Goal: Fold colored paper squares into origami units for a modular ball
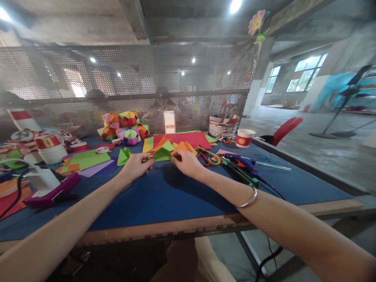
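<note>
Over the middle of the blue table, my left hand [138,164] and my right hand [186,161] pinch opposite corners of a folded green origami paper piece [162,154]. The piece is held just above the surface, and a shadow falls below it. Just left of my left hand stands another folded green paper piece [124,156]. Behind the held piece lie orange folded papers [185,147] and a large red paper sheet [188,139]. Scissors with red and yellow handles [214,158] rest right of my right hand. A silver bangle circles my right wrist.
Finished paper balls [123,127] sit at the back left. Left are stacked paper cups [53,148], coloured sheets [89,161] and a purple power strip [53,195]. Right are a blue glue gun [241,160], a green-black cutter [239,172], a paper cup [245,138] and a woven basket [223,125].
</note>
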`<state>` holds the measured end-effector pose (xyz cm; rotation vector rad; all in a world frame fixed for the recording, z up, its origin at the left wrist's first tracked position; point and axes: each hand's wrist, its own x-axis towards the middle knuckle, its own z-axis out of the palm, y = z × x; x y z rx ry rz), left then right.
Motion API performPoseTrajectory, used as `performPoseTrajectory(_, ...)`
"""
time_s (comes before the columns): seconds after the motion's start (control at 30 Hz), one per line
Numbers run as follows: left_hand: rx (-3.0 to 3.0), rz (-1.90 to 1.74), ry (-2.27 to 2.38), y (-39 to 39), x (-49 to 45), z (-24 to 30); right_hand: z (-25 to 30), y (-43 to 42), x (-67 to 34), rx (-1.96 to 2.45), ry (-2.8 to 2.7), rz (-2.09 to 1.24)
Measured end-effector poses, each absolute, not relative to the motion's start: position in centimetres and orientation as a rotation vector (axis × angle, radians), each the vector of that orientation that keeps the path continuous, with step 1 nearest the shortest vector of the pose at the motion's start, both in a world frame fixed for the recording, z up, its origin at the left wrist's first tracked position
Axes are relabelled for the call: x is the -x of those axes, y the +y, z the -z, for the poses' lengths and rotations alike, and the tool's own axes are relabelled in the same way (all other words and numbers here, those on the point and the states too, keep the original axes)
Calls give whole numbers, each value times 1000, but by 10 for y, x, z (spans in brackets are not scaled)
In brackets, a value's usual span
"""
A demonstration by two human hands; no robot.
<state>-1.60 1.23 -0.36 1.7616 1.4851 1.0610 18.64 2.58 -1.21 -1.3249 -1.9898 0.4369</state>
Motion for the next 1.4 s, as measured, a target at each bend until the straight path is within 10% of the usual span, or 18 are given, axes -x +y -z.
performPoseTrajectory(1.4,-1795,-1004,1403,-4,-6,3,16,13,-178,1043,-2026,-686)
